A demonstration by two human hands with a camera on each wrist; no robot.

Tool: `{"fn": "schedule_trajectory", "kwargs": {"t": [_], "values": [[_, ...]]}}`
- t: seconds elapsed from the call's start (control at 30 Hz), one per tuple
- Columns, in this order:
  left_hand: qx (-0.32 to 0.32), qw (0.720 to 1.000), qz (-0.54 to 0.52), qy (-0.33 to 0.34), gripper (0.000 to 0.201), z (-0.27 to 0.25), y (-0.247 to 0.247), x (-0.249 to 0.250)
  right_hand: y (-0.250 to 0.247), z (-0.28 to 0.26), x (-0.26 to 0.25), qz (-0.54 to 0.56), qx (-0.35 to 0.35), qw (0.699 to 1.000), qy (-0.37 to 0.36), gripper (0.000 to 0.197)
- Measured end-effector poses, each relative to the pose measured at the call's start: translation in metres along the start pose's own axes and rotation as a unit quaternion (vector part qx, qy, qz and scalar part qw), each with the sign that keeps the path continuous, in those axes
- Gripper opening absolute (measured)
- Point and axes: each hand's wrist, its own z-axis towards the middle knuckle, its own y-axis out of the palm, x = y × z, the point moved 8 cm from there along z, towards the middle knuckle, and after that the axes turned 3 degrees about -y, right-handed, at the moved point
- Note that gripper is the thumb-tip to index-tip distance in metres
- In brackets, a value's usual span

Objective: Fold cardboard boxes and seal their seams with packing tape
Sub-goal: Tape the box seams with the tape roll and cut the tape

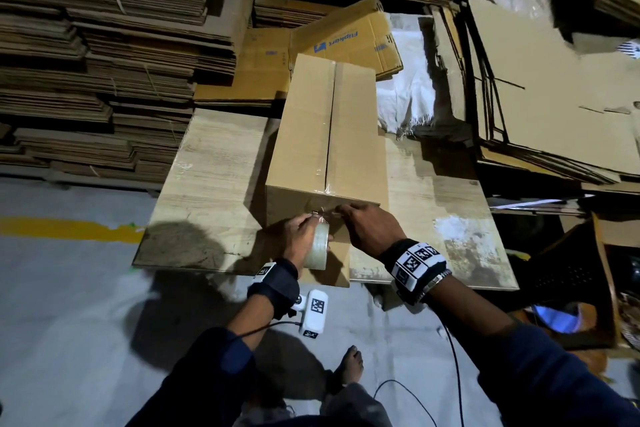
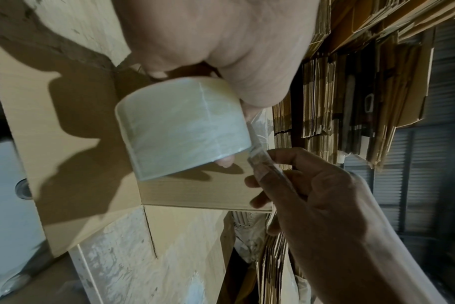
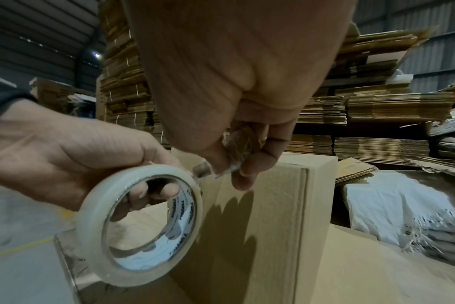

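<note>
A long brown cardboard box (image 1: 329, 135) lies on a pale wooden table (image 1: 207, 184), its top seam covered by clear tape. My left hand (image 1: 301, 236) grips a roll of clear packing tape (image 1: 317, 246) against the box's near end, fingers through the core. The roll (image 2: 179, 129) fills the left wrist view, and the right wrist view shows the same roll (image 3: 140, 226) from its open side. My right hand (image 1: 367, 225) pinches the crumpled tape strip (image 3: 237, 152) between thumb and fingertips, just right of the roll. The strip (image 2: 260, 160) runs off the roll's edge.
Tall stacks of flattened cardboard (image 1: 97, 55) rise behind and left of the table. A printed flat box (image 1: 349, 38) and a white sack (image 1: 408, 80) lie beyond the box. Leaning sheets (image 1: 547, 87) crowd the right. Grey floor (image 1: 69, 322) and cables lie near my feet.
</note>
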Motion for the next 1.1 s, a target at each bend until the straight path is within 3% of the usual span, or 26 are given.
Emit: {"fn": "schedule_trajectory", "kwargs": {"t": [0.33, 0.47, 0.6, 0.77, 0.83, 0.93, 1.03, 1.1], "values": [[-0.006, 1.000, 0.019, 0.005, 0.024, 0.000, -0.001, 0.002, -0.011, -0.003, 0.004, -0.024, -0.025, 0.999, 0.000, 0.032], [0.003, 1.000, 0.021, 0.004, 0.024, -0.001, -0.006, 0.004, 0.003, 0.001, 0.006, -0.066, -0.060, 0.996, 0.012, 0.040], [0.019, 0.999, 0.032, -0.010, 0.023, 0.000, -0.020, -0.004, 0.004, -0.004, 0.012, -0.051, -0.083, 0.995, 0.028, 0.036], [0.042, 0.998, 0.032, -0.032, 0.022, 0.000, -0.039, -0.011, -0.021, -0.003, 0.009, 0.005, -0.027, 0.999, 0.021, 0.026], [0.047, 0.998, 0.039, -0.035, 0.021, 0.000, -0.044, -0.011, -0.032, 0.010, 0.011, 0.059, 0.024, 0.998, 0.028, 0.034], [0.044, 0.998, 0.038, -0.037, 0.023, -0.002, -0.048, -0.012, -0.039, 0.035, 0.016, 0.096, 0.098, 0.989, 0.053, 0.064], [0.049, 0.997, 0.045, -0.036, 0.020, -0.007, -0.056, -0.010, -0.032, 0.057, 0.024, 0.102, 0.106, 0.984, 0.097, 0.092], [0.058, 0.997, 0.050, -0.030, 0.018, -0.008, -0.067, -0.008, -0.024, 0.065, 0.028, 0.096, 0.092, 0.986, 0.099, 0.097]]}}
